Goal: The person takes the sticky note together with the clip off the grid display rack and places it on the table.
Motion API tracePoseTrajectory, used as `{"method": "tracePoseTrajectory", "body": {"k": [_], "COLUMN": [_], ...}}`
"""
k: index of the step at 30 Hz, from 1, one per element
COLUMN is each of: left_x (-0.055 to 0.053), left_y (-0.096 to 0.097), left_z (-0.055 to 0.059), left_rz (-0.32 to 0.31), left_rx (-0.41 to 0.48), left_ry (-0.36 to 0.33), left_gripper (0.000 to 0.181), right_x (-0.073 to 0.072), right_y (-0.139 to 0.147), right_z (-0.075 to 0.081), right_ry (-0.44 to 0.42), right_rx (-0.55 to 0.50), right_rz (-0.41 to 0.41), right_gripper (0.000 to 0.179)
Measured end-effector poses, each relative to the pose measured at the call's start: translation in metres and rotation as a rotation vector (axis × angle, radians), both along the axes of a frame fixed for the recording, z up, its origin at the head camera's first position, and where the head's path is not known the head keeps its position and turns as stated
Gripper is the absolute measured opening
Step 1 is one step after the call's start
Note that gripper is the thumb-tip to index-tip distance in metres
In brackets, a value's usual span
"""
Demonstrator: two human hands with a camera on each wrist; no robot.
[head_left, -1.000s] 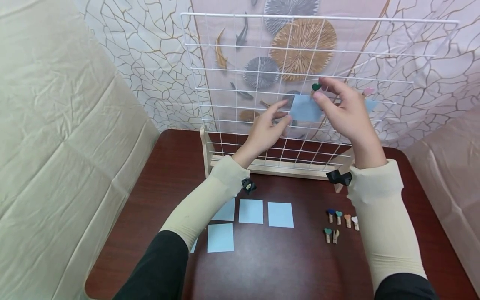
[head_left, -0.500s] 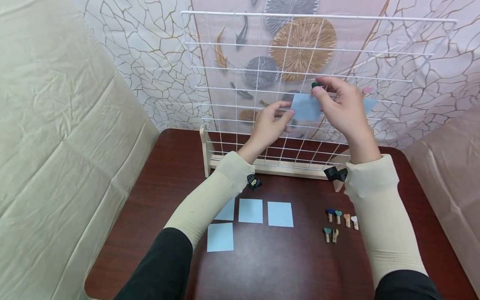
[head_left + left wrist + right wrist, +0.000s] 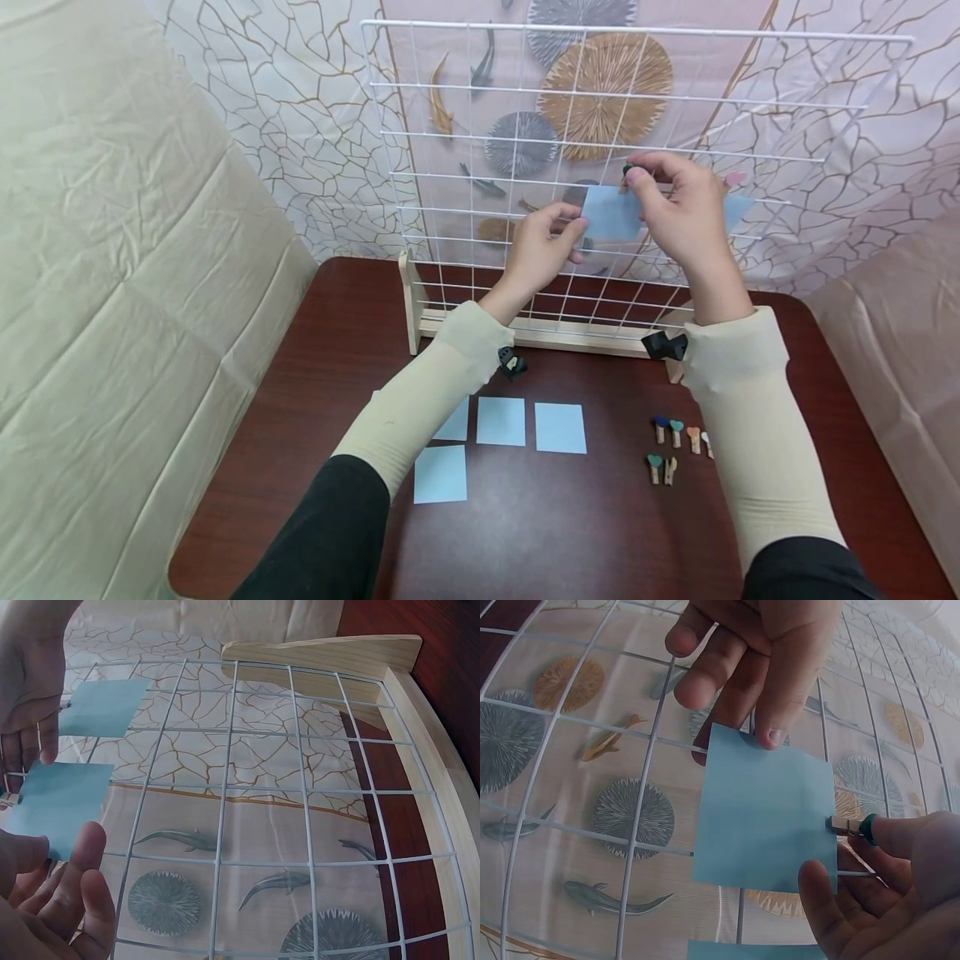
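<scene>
In the head view my left hand [image 3: 542,250] pinches the left edge of a light blue paper square [image 3: 609,214] against the white wire grid [image 3: 480,137]. My right hand [image 3: 686,208] grips a small wooden clothespin with a green heart [image 3: 853,826]. The right wrist view has the clothespin's tip on the paper's edge, with a fingertip of that hand resting on the sheet. Between thumb and fingers of the left hand [image 3: 757,667] lies the opposite edge. A second blue paper [image 3: 105,709] hangs on the grid beside it, a pink heart clothespin [image 3: 736,178] at its top.
Several blue paper squares [image 3: 501,422] lie on the dark brown table [image 3: 540,533], some partly covered by the left sleeve. Several heart clothespins [image 3: 677,429] lie at the right, near the right forearm. A wooden stand [image 3: 411,304] carries the grid. Patterned cloth [image 3: 300,125] hangs behind.
My left hand has shifted slightly right and now pinches the paper's edge. The right hand has moved slightly left and up with the green heart clothespin, which has turned.
</scene>
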State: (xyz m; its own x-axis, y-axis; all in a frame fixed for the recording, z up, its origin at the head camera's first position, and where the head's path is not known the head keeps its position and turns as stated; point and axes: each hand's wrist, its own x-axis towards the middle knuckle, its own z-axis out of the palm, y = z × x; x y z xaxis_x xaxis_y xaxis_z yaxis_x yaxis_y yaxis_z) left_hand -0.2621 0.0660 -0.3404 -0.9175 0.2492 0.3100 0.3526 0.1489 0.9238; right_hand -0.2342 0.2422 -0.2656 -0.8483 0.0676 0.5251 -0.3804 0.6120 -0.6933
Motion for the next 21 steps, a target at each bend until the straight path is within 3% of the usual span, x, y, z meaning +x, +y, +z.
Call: {"method": "tracePoseTrajectory", "body": {"k": [10, 21], "left_x": [-0.0002, 0.0009], "left_y": [0.0021, 0.0025], "left_z": [-0.0032, -0.0032], "left_rz": [0.029, 0.036], "left_rx": [0.06, 0.025], "left_ry": [0.05, 0.045], "left_gripper": [0.02, 0.023], "right_x": [0.0002, -0.0011], "right_y": [-0.0028, -0.0052], "right_z": [-0.0007, -0.0023], "right_ry": [0.019, 0.066], "right_rx": [0.0, -0.02], "right_rz": [-0.039, -0.066], "right_gripper": [0.027, 0.023]}}
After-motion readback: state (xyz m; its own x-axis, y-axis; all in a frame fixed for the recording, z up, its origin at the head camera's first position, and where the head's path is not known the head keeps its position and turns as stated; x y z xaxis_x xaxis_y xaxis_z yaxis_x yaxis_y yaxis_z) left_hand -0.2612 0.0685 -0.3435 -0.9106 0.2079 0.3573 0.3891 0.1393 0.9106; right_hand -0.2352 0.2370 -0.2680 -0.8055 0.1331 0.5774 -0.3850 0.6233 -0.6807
